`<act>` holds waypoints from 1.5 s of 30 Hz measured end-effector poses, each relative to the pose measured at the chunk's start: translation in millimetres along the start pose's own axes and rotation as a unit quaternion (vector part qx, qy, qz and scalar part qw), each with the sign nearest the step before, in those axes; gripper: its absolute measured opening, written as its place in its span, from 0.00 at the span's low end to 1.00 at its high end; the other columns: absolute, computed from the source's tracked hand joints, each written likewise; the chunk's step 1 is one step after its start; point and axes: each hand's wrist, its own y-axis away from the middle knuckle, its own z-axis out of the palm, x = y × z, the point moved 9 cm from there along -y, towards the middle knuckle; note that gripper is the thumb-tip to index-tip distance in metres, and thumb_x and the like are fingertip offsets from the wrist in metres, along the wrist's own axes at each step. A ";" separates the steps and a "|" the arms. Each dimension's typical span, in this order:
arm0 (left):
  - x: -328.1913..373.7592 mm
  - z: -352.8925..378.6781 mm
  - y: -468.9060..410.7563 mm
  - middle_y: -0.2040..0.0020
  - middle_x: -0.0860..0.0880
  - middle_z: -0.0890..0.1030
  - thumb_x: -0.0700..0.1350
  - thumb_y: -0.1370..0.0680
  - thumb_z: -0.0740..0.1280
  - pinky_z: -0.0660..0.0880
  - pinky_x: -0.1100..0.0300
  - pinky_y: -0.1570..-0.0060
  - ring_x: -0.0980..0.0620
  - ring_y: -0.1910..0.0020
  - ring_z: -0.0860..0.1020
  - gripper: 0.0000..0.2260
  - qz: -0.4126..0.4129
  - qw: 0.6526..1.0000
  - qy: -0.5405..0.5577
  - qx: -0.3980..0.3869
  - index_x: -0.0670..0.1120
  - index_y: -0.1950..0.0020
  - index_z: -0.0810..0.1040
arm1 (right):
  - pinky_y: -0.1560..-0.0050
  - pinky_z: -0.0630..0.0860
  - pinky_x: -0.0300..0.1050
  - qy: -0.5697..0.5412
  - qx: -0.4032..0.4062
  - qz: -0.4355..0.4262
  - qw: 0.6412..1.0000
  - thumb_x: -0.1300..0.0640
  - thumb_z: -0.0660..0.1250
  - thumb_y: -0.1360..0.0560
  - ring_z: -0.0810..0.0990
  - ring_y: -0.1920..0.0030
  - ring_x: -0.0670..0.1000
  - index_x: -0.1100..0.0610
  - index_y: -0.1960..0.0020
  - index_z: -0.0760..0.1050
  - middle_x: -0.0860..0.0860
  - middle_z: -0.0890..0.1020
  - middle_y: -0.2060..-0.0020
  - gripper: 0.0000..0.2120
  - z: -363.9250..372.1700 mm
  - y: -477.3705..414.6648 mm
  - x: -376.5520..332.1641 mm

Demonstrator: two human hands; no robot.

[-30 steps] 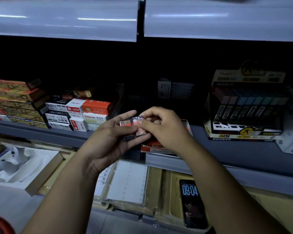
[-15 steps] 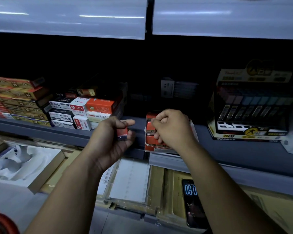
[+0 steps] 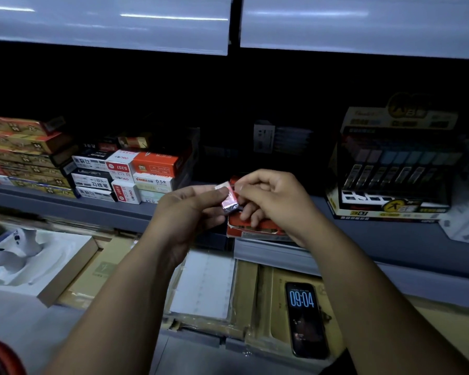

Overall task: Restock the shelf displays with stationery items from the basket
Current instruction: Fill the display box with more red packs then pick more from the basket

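head cam, what i saw: left hand (image 3: 184,212) had a small shiny pink-and-silver wrapped packet (image 3: 229,203) pinched between thumb and curled fingers, held tilted in the air near frame centre. right hand (image 3: 271,196) was curled, with thumb and forefinger closed on the packet's top corner at its 1 o'clock. its lower fingers were tucked down against the contents of the open red cardboard display box (image 3: 255,230). i couldn't tell if they gripped anything in there.

the packet sat just above that red box, at the box's 11 o'clock. the box stood on the front lip of the grey metal shelf (image 3: 106,212).

at 9 o'clock from the hands was a stack of white, red and orange small cartons (image 3: 136,174) on the same shelf. at 3 o'clock was a tall yellow-and-black pencil-lead display carton (image 3: 390,169). at 5 o'clock, one level down, a black phone (image 3: 305,318) lay flat showing 09:04. at 8 o'clock was a white moulded tray in a brown cardboard box (image 3: 25,263).

lighting was dim and the packet's print was unreadable.
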 end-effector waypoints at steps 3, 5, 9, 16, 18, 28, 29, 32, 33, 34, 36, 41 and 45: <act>2.2 6.5 0.7 0.63 0.46 0.85 0.42 0.25 0.74 0.80 0.62 0.61 0.55 0.65 0.81 0.11 0.027 0.999 -0.025 -0.002 0.39 0.45 0.84 | 0.69 0.76 0.44 0.011 -0.006 0.001 1.000 0.65 0.71 0.24 0.80 0.67 0.56 0.60 0.48 0.80 0.59 0.84 0.64 0.05 -0.5 1.0 1.7; 6.0 8.0 0.8 0.61 0.44 0.85 0.43 0.24 0.73 0.78 0.62 0.62 0.53 0.63 0.81 0.08 0.055 0.998 -0.044 0.007 0.42 0.46 0.86 | 0.69 0.76 0.45 0.014 0.001 -0.001 1.000 0.67 0.71 0.24 0.79 0.69 0.57 0.60 0.48 0.80 0.59 0.83 0.66 0.06 -2.7 1.3 1.9; 9.4 5.5 -1.1 0.55 0.37 0.85 0.43 0.21 0.72 0.80 0.60 0.62 0.50 0.60 0.81 0.04 0.096 0.988 -0.111 0.037 0.46 0.49 0.86 | 0.71 0.73 0.43 0.043 0.065 0.001 0.997 0.66 0.69 0.24 0.74 0.77 0.50 0.61 0.50 0.80 0.56 0.81 0.71 0.05 -23.3 -0.3 1.8; -0.1 7.2 -5.1 0.49 0.43 0.84 0.41 0.23 0.75 0.84 0.49 0.51 0.45 0.51 0.85 0.13 0.082 0.981 -0.173 0.022 0.46 0.40 0.78 | 0.69 0.76 0.44 0.111 0.096 0.044 0.988 0.63 0.69 0.24 0.79 0.76 0.52 0.60 0.51 0.76 0.57 0.83 0.71 0.03 -35.3 -5.1 16.5; 1.4 8.5 -3.7 0.50 0.44 0.84 0.42 0.24 0.75 0.84 0.47 0.50 0.47 0.52 0.85 0.14 0.090 0.980 -0.178 0.015 0.46 0.39 0.78 | 0.67 0.80 0.47 0.096 0.094 0.044 0.990 0.64 0.69 0.24 0.83 0.73 0.55 0.61 0.51 0.75 0.57 0.83 0.72 0.04 -31.3 -6.8 16.9; 13.2 6.3 14.5 0.48 0.52 0.81 0.46 0.24 0.75 0.80 0.65 0.61 0.54 0.56 0.82 0.16 0.174 0.937 -0.304 0.014 0.50 0.38 0.76 | 0.65 0.77 0.38 0.278 0.139 -0.037 0.950 0.60 0.69 0.23 0.81 0.67 0.45 0.55 0.58 0.82 0.48 0.82 0.66 0.05 -24.9 9.0 -0.5; 15.3 4.8 18.6 0.48 0.53 0.81 0.47 0.24 0.75 0.77 0.68 0.65 0.55 0.58 0.81 0.17 0.188 0.927 -0.325 0.017 0.50 0.38 0.76 | 0.64 0.75 0.35 0.295 0.138 -0.052 0.944 0.59 0.70 0.23 0.80 0.65 0.43 0.54 0.56 0.83 0.46 0.81 0.63 0.05 -22.7 14.1 -4.5; 20.1 -3.8 31.3 0.46 0.55 0.79 0.49 0.24 0.75 0.73 0.70 0.68 0.58 0.55 0.79 0.18 0.213 0.907 -0.363 0.023 0.52 0.38 0.75 | 0.59 0.72 0.33 0.324 0.136 -0.104 0.930 0.58 0.70 0.23 0.77 0.61 0.43 0.54 0.51 0.82 0.47 0.77 0.54 0.02 -16.8 29.2 -15.8; 21.6 -8.2 36.0 0.45 0.56 0.79 0.50 0.24 0.75 0.73 0.69 0.66 0.58 0.53 0.79 0.18 0.218 0.901 -0.374 0.026 0.52 0.37 0.74 | 0.57 0.74 0.36 0.339 0.132 -0.122 0.923 0.57 0.69 0.22 0.76 0.59 0.44 0.54 0.50 0.81 0.47 0.76 0.53 0.03 -12.6 33.9 -20.1; 23.1 -12.9 40.8 0.44 0.56 0.79 0.50 0.24 0.75 0.73 0.67 0.62 0.58 0.50 0.78 0.19 0.224 0.894 -0.387 0.028 0.52 0.36 0.74 | 0.54 0.76 0.40 0.359 0.128 -0.140 0.914 0.56 0.69 0.22 0.76 0.57 0.46 0.54 0.49 0.81 0.47 0.75 0.52 0.04 -7.5 38.8 -24.3; 25.7 -22.6 49.9 0.41 0.55 0.78 0.51 0.24 0.75 0.77 0.61 0.54 0.55 0.46 0.78 0.21 0.235 0.877 -0.418 0.028 0.52 0.33 0.74 | 0.48 0.77 0.47 0.405 0.124 -0.170 0.890 0.54 0.68 0.21 0.75 0.49 0.49 0.54 0.45 0.80 0.47 0.75 0.50 0.07 5.6 48.7 -33.5; 32.8 -68.4 67.8 0.36 0.52 0.77 0.55 0.25 0.74 0.77 0.46 0.42 0.49 0.39 0.76 0.25 0.243 0.823 -0.510 0.063 0.52 0.30 0.72 | 0.42 0.74 0.49 0.458 0.053 -0.219 0.860 0.51 0.67 0.20 0.73 0.43 0.52 0.55 0.36 0.76 0.49 0.74 0.43 0.14 66.4 64.8 -50.6; 39.1 -126.4 83.6 0.37 0.51 0.77 0.58 0.26 0.73 0.76 0.46 0.41 0.47 0.38 0.75 0.27 0.231 0.791 -0.555 0.112 0.52 0.31 0.72 | 0.39 0.73 0.52 0.450 -0.025 -0.239 0.860 0.50 0.66 0.20 0.73 0.39 0.52 0.53 0.33 0.73 0.48 0.73 0.38 0.17 129.3 67.5 -63.7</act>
